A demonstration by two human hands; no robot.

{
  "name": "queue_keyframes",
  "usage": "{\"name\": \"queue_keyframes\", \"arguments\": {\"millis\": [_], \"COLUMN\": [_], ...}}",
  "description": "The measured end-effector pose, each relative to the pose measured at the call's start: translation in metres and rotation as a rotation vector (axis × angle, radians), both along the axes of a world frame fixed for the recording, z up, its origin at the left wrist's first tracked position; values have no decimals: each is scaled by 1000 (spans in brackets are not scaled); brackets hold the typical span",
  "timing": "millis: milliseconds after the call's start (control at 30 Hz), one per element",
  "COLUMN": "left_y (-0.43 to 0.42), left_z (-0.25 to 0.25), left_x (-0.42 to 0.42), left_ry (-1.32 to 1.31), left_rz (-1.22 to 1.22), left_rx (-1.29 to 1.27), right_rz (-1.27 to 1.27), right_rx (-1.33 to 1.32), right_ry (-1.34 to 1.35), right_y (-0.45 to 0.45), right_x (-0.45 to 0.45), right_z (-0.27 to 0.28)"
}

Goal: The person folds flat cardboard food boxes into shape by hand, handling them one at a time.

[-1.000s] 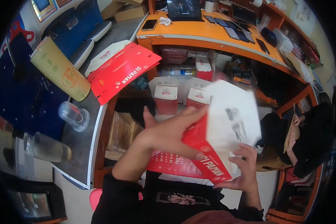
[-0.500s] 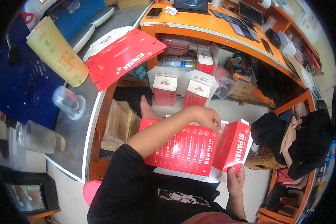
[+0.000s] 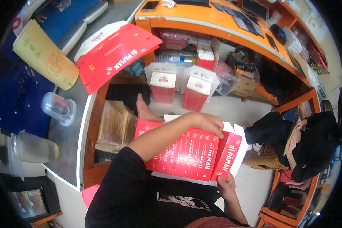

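Note:
On my lap lies an overlapping row of flat red cartons (image 3: 180, 152) printed "SI PAMAN". At its right end, a red carton with white flaps (image 3: 227, 154) lies against the row. My left hand (image 3: 209, 123) reaches across the row, its fingers closed at that carton's upper edge. Lower down, my right hand (image 3: 226, 186) pinches the same carton's bottom edge between thumb and fingers.
More flat red cartons (image 3: 117, 57) lie on the grey counter beside a large yellow cup (image 3: 45, 55) and a clear plastic container (image 3: 59, 109). Carton stacks (image 3: 162, 87) stand on the floor ahead. Another person (image 3: 315, 140) sits at right, near an orange desk (image 3: 201, 19).
The end carton has moved left and now lies closer against the row; before, it stood apart at an angle. My right hand moved left with it. The view has shifted slightly.

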State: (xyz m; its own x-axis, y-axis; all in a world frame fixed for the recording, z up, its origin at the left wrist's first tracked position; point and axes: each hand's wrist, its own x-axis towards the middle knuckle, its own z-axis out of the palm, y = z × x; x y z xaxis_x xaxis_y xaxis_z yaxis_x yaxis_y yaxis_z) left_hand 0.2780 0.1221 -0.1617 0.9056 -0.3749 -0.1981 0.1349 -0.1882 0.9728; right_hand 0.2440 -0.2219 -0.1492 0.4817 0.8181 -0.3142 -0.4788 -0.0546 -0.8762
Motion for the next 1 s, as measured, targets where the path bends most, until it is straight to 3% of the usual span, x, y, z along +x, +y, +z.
{"name": "queue_keyframes", "arguments": {"millis": [33, 133, 333, 600, 867, 1000], "left_y": [2, 4, 2, 5, -1, -1], "left_z": [0, 9, 22, 12, 22, 11], "left_x": [2, -2, -6, -9, -40, -47], "left_ry": [-35, 190, -99, -125, -105, -154], "left_rz": [14, 22, 20, 9, -22, 16], "left_rx": [35, -123, 27, -20, -38, -7], "right_rz": [16, 78, 72, 35, 175, 140], "right_rx": [-18, -53, -127, -173, -229, -231], "right_ry": [32, 31, -160, -286, -108, -160], "right_y": [1, -1, 16, 8, 4, 16], "right_x": [2, 9, 7, -4, -21, -32], "right_z": [5, 4, 23, 31, 20, 24]}}
